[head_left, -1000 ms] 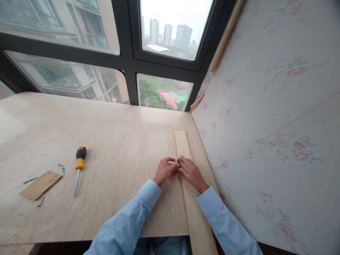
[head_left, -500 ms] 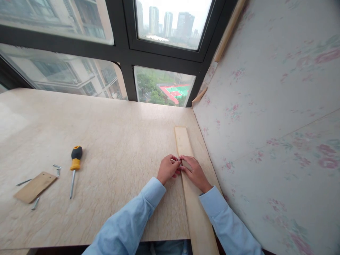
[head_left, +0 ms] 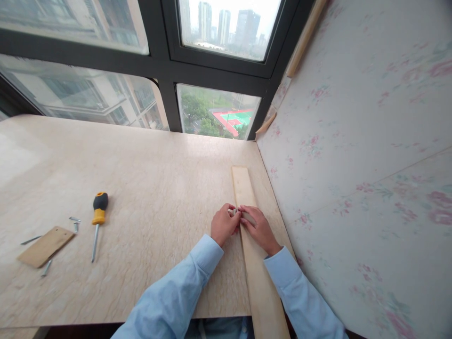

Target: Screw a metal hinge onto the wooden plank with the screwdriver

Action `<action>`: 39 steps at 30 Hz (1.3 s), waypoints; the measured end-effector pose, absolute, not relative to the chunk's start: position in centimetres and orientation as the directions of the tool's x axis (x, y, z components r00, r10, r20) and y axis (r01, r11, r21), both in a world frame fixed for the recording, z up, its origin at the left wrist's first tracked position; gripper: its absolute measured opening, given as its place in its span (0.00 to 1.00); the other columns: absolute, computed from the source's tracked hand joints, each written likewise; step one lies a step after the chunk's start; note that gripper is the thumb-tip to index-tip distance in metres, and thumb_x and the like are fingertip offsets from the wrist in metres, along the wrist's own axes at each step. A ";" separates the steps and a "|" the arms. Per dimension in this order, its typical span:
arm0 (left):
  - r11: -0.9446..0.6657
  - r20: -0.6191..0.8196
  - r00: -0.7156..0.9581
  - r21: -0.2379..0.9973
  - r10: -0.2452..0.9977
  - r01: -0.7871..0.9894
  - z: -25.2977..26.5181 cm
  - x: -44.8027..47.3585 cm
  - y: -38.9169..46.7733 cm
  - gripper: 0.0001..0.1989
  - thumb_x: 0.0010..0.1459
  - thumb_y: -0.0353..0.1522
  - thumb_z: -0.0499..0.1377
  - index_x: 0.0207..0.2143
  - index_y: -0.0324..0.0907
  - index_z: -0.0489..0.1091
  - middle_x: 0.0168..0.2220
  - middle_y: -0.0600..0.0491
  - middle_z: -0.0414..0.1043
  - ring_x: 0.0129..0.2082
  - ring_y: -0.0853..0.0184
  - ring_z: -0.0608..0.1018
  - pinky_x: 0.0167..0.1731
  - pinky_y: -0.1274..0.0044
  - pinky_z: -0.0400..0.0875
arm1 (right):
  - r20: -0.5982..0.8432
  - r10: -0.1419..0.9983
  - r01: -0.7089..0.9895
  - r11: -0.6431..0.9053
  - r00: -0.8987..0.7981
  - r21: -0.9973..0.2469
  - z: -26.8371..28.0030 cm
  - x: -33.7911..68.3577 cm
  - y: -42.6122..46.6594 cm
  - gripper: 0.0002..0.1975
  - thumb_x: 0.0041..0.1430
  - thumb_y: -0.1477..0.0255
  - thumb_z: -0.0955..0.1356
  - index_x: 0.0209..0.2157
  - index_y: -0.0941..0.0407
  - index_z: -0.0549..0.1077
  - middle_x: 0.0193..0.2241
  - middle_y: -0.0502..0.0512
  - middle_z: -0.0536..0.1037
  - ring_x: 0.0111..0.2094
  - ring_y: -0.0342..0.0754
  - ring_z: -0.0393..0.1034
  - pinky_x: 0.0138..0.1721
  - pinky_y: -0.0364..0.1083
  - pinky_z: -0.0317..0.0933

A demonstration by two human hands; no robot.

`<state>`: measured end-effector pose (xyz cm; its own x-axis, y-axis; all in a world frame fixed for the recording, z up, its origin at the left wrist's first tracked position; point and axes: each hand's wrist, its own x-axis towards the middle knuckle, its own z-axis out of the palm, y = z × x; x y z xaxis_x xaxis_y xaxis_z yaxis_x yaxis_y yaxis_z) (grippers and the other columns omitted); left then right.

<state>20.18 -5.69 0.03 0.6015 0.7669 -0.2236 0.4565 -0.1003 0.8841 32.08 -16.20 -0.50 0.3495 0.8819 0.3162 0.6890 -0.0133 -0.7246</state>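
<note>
My left hand (head_left: 223, 224) is closed in a pinch at the left edge of a long pale wooden board (head_left: 244, 186). Fingertip to fingertip with it, my right hand (head_left: 259, 228) pinches from the other side and rests over the board. Something small and shiny shows between the fingers of both hands; it is mostly hidden and too small to name. The board lies lengthwise on the marbled tabletop (head_left: 151, 188), and its near end sticks out past the front edge.
A yellow-and-black screwdriver (head_left: 99, 214) lies at left. Beside it are a small wooden piece with holes (head_left: 45, 247) and several loose screws, one (head_left: 46, 268) near its lower corner. A flowered wall (head_left: 353, 188) bounds the right side; dark-framed windows (head_left: 162, 70) stand behind.
The fingers of both hands have shifted slightly around the small thing, with the left hand turned a little closer to the right. The board stays in place.
</note>
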 end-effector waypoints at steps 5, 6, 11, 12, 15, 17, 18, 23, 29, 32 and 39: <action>-0.162 -0.201 0.623 0.865 0.756 0.475 0.5 19.9 -5.7 0.12 0.60 0.39 0.57 0.42 0.43 0.72 0.22 0.55 0.75 0.25 0.65 0.78 0.28 0.77 0.67 | 0.316 0.875 0.677 -0.017 0.366 -0.736 -0.3 32.0 -16.2 0.16 0.62 0.71 0.67 0.52 0.52 0.72 0.49 0.57 0.77 0.53 0.52 0.68 0.57 0.57 0.62; -0.168 -0.201 0.626 0.862 0.753 0.478 0.6 19.9 -5.8 0.11 0.60 0.39 0.57 0.41 0.43 0.72 0.22 0.55 0.75 0.25 0.66 0.78 0.28 0.77 0.67 | 0.316 0.874 0.674 -0.016 0.368 -0.739 -0.3 32.0 -16.2 0.16 0.62 0.71 0.67 0.52 0.52 0.72 0.49 0.57 0.77 0.53 0.53 0.69 0.57 0.57 0.62; -0.175 -0.220 0.630 0.847 0.745 0.502 0.9 19.9 -5.8 0.11 0.60 0.39 0.56 0.40 0.44 0.73 0.21 0.55 0.75 0.25 0.66 0.78 0.29 0.77 0.68 | 0.322 0.868 0.660 -0.009 0.379 -0.751 -0.4 32.0 -16.1 0.16 0.61 0.71 0.68 0.51 0.52 0.73 0.48 0.58 0.78 0.52 0.53 0.69 0.57 0.57 0.62; -0.170 -0.229 0.629 0.844 0.743 0.509 0.9 19.9 -5.8 0.11 0.60 0.39 0.56 0.40 0.44 0.73 0.22 0.55 0.75 0.25 0.66 0.78 0.29 0.77 0.68 | 0.322 0.867 0.658 -0.009 0.380 -0.753 -0.5 32.0 -16.1 0.16 0.61 0.71 0.68 0.51 0.52 0.73 0.48 0.58 0.78 0.52 0.53 0.69 0.57 0.57 0.62; -0.150 -0.250 0.623 0.843 0.741 0.517 1.0 20.0 -5.7 0.11 0.60 0.39 0.57 0.41 0.44 0.74 0.23 0.54 0.76 0.25 0.66 0.78 0.31 0.77 0.69 | 0.323 0.867 0.655 -0.006 0.381 -0.756 -0.5 32.1 -16.1 0.16 0.61 0.70 0.68 0.51 0.52 0.73 0.48 0.58 0.78 0.52 0.53 0.69 0.57 0.57 0.62; -0.139 -0.249 0.619 0.850 0.745 0.509 0.9 20.0 -5.6 0.11 0.60 0.39 0.57 0.40 0.44 0.74 0.24 0.54 0.76 0.25 0.66 0.79 0.31 0.77 0.69 | 0.324 0.866 0.653 -0.004 0.381 -0.757 -0.5 32.1 -16.0 0.16 0.61 0.70 0.68 0.50 0.52 0.74 0.48 0.58 0.78 0.52 0.53 0.70 0.56 0.57 0.62; -0.133 -0.247 0.617 0.854 0.747 0.502 0.8 20.1 -5.6 0.11 0.60 0.39 0.57 0.40 0.44 0.73 0.24 0.53 0.76 0.25 0.66 0.79 0.31 0.77 0.69 | 0.326 0.865 0.653 -0.003 0.382 -0.758 -0.5 32.1 -16.0 0.15 0.61 0.70 0.67 0.50 0.52 0.74 0.48 0.58 0.78 0.52 0.53 0.70 0.56 0.57 0.62; -0.094 -0.245 0.644 0.891 0.725 0.445 0.3 20.1 -5.3 0.09 0.58 0.39 0.58 0.37 0.44 0.72 0.22 0.54 0.75 0.23 0.66 0.78 0.27 0.77 0.68 | 0.322 0.864 0.649 -0.007 0.387 -0.761 -0.4 32.1 -16.0 0.15 0.61 0.69 0.67 0.49 0.53 0.75 0.47 0.59 0.79 0.51 0.53 0.71 0.56 0.57 0.63; -0.015 -0.275 0.671 0.920 0.688 0.392 -0.2 19.9 -5.3 0.09 0.58 0.38 0.57 0.35 0.42 0.68 0.25 0.53 0.77 0.17 0.68 0.76 0.22 0.77 0.67 | 0.327 0.858 0.648 -0.010 0.397 -0.762 -0.4 32.0 -16.1 0.16 0.60 0.67 0.68 0.49 0.53 0.75 0.47 0.59 0.79 0.50 0.53 0.71 0.56 0.57 0.64; 0.046 -0.292 0.671 0.932 0.682 0.359 -0.1 19.9 -5.3 0.09 0.58 0.38 0.57 0.33 0.42 0.66 0.27 0.53 0.76 0.17 0.67 0.76 0.19 0.78 0.67 | 0.315 0.860 0.635 -0.014 0.402 -0.773 -0.3 31.9 -16.1 0.16 0.60 0.66 0.69 0.49 0.53 0.74 0.47 0.59 0.79 0.50 0.53 0.71 0.56 0.57 0.63; 0.240 -0.287 0.659 0.957 0.695 0.164 0.4 19.2 -5.4 0.11 0.55 0.39 0.60 0.31 0.41 0.63 0.26 0.54 0.75 0.15 0.71 0.74 0.14 0.80 0.66 | 0.259 0.785 0.544 -0.116 0.562 -0.831 -1.1 32.4 -15.8 0.26 0.62 0.57 0.65 0.56 0.58 0.67 0.54 0.66 0.73 0.54 0.55 0.69 0.55 0.59 0.63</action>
